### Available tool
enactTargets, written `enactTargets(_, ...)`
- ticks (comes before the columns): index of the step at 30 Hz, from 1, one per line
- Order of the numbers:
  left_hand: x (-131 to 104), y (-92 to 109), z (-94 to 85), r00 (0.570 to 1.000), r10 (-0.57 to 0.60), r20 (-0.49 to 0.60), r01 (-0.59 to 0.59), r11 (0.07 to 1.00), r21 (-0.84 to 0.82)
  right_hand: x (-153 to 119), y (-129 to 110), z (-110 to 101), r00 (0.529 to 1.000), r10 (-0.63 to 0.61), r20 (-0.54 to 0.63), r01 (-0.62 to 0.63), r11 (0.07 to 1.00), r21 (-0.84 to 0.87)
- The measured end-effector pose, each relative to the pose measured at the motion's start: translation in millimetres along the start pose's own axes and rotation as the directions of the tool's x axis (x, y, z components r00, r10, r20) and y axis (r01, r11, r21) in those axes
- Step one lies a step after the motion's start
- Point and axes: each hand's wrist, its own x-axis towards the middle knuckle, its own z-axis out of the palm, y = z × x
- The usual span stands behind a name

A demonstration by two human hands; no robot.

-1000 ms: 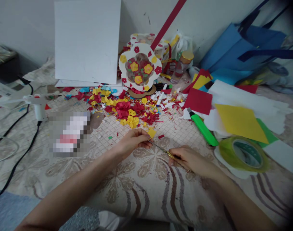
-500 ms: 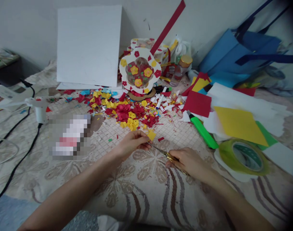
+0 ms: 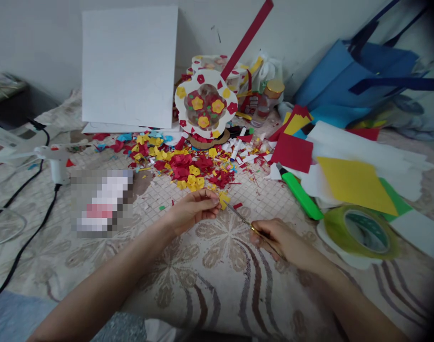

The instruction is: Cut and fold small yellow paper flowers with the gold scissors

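Note:
My left hand (image 3: 202, 205) pinches a small piece of yellow paper (image 3: 224, 200) at its fingertips, near the middle of the table. Gold-handled scissors (image 3: 251, 227) are gripped in my right hand (image 3: 274, 237), their blades pointing up and left so that the tips meet the yellow paper. Just beyond my left hand lies a pile of red and yellow paper flowers (image 3: 188, 171). A small red scrap (image 3: 237, 205) rests right of the yellow paper.
Behind the pile stand a flower-decorated round piece (image 3: 206, 105) and a white board (image 3: 129, 66). On the right are a green cutter (image 3: 302, 195), a tape roll (image 3: 366, 230), coloured sheets (image 3: 355, 183) and a blue bag (image 3: 359, 71). A glue gun (image 3: 58, 164) and blurred rectangular object (image 3: 104, 202) lie left.
The yellow paper has turned and shows more of its face. The scissor tips have moved up onto it, and my left hand has shifted slightly left.

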Motion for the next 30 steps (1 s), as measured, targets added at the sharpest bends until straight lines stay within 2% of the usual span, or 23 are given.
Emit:
enactTargets(5, 0, -1, -0.8, 1.000, -0.020, 0.019, 0.020, 1.000, -0.014, -1, 7, 4, 1.000, 0.003, 0.017, -0.006, 0.990, 0.138)
enactTargets(11, 0, -2, 0.0, 1.000, 0.020, 0.001, -0.020, 1.000, 0.007, -1, 8, 3, 1.000, 0.023, 0.010, -0.024, 0.984, 0.179)
enactTargets(18, 1, 0, -2.1, 1.000, -0.007, 0.027, 0.008, 0.999, -0.043, 0, 11, 3, 0.999, 0.031, 0.014, -0.033, 0.974, 0.224)
enactTargets(24, 0, 0, -2.0, 1.000, 0.027, 0.003, -0.027, 1.000, -0.001, 1, 6, 5, 0.997, -0.062, -0.040, 0.067, 0.990, 0.128)
enactTargets(30, 0, 0, -0.4, 0.999, 0.049, -0.011, -0.049, 0.999, 0.023, -1, -1, 8, 0.988, -0.147, -0.043, 0.149, 0.988, 0.044)
